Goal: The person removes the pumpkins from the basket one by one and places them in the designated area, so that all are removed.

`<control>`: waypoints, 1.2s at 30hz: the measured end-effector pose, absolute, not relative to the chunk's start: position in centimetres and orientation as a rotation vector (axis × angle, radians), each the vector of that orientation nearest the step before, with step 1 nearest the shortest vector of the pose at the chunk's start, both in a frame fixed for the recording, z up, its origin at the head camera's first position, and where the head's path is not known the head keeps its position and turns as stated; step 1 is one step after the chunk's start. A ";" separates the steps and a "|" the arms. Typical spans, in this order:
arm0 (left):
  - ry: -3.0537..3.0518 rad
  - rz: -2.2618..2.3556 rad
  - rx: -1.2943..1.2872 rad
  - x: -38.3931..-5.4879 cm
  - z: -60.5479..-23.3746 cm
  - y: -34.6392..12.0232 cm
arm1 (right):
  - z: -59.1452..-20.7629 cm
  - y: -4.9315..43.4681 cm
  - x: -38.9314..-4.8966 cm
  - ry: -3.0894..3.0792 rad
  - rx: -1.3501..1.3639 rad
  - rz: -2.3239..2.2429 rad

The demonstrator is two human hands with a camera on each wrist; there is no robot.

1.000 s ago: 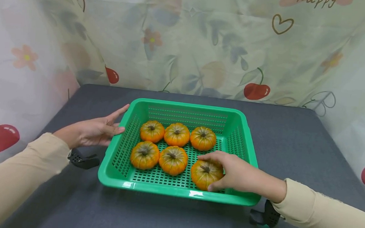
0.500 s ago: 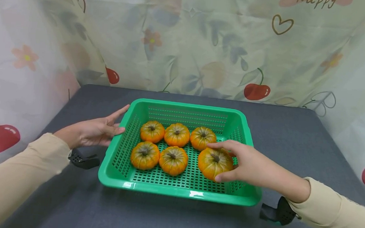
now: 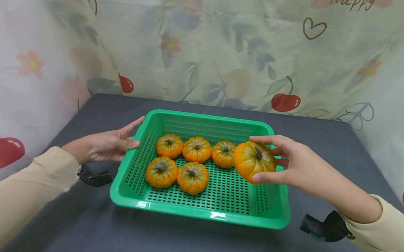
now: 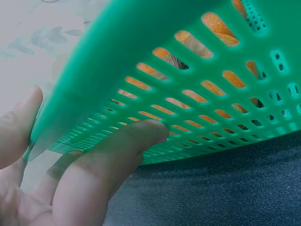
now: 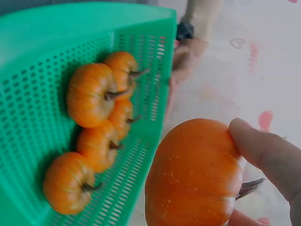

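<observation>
A small orange pumpkin (image 3: pixel 250 160) with a dark stem is held up over the right end of the green slotted basket (image 3: pixel 195 214). My right hand (image 3: pixel 296 164) grips this pumpkin, thumb on the near side and fingers on the far side. In the right wrist view the held pumpkin (image 5: pixel 193 174) hangs beyond the basket's wall. My left hand (image 3: pixel 103 144) holds the basket's left side at the rim. The left wrist view shows a digit against the slotted outer wall (image 4: pixel 197 110) beneath the rim. Inside, three pumpkins (image 3: pixel 196 150) line the back, with two pumpkins (image 3: pixel 193 178) in front.
A dark grey cloth-covered table (image 3: pixel 327 150) lies under the basket. Pale printed curtains (image 3: pixel 211 44) close it in at the back and both sides. Black wrist devices are on the left wrist (image 3: pixel 94 176) and right wrist (image 3: pixel 328 226).
My right hand has lifted the pumpkin from the basket's front right, moving it up, back and to the right. The left hand and the basket stay in place.
</observation>
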State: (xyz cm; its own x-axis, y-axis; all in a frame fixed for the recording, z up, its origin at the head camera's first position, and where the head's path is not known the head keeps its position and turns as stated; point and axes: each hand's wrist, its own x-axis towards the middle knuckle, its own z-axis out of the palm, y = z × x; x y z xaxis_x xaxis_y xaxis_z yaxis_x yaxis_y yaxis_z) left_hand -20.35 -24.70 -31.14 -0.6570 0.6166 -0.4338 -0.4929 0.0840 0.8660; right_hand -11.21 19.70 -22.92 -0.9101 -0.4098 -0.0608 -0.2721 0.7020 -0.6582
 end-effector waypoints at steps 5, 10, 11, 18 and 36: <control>1.531 1.700 0.124 -20.3 -31.2 -24.7 | -22.3 20.7 -11.4 2.744 -0.565 -1.037; 1.526 1.704 0.123 -20.4 -31.2 -24.7 | -22.0 21.8 -11.7 2.793 -0.533 -1.049; 1.526 1.704 0.123 -20.4 -31.2 -24.7 | -21.9 22.0 -11.8 2.800 -0.524 -1.055; 1.537 1.699 0.131 -20.4 -31.3 -24.6 | -22.2 23.2 -12.2 2.860 -0.449 -1.125; 1.547 1.699 0.135 -20.4 -31.3 -24.7 | -23.8 25.9 -13.5 2.924 -0.124 -1.161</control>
State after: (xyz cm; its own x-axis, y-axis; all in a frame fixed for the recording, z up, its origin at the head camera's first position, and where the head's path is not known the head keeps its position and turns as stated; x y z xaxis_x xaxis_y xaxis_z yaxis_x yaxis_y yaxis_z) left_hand -20.38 -24.66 -31.31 -0.6615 0.6156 -0.4282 -0.4838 0.0859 0.8710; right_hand -13.49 25.92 -23.83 -0.9969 -0.0708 0.0353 -0.0758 0.7251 -0.6845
